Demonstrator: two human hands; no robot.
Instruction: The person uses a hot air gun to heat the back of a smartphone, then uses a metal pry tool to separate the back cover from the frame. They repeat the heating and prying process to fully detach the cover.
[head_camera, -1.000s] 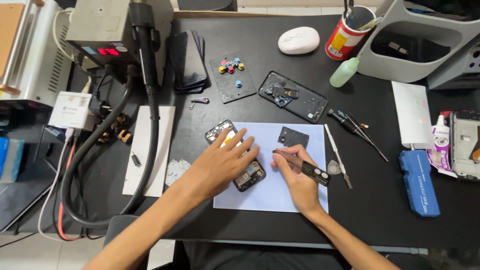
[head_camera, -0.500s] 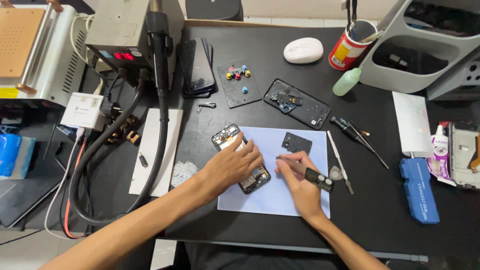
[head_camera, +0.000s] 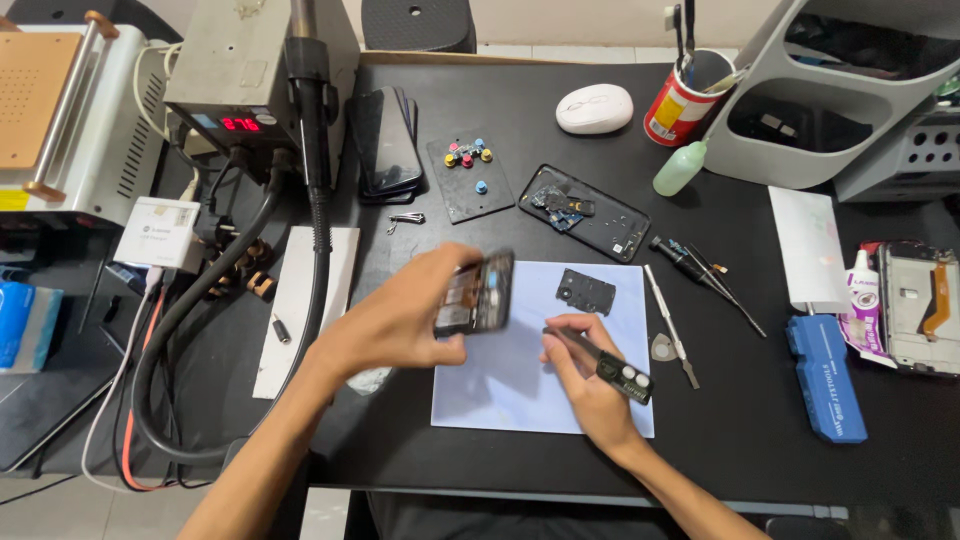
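My left hand holds an opened phone body lifted off the pale blue mat, tilted on edge and blurred. My right hand rests on the mat and grips a dark tweezer-like tool. A small black cover piece lies on the mat just above my right hand. A second opened phone shell lies on the black table beyond the mat.
A hot-air station with a thick hose stands at the left. A stack of phones, a screw pad, a white mouse, a red cup, screwdrivers, a blue case and grey bins surround the mat.
My left hand has picked the phone body up from the mat and tipped it upright. My right hand stays in place with the tool.
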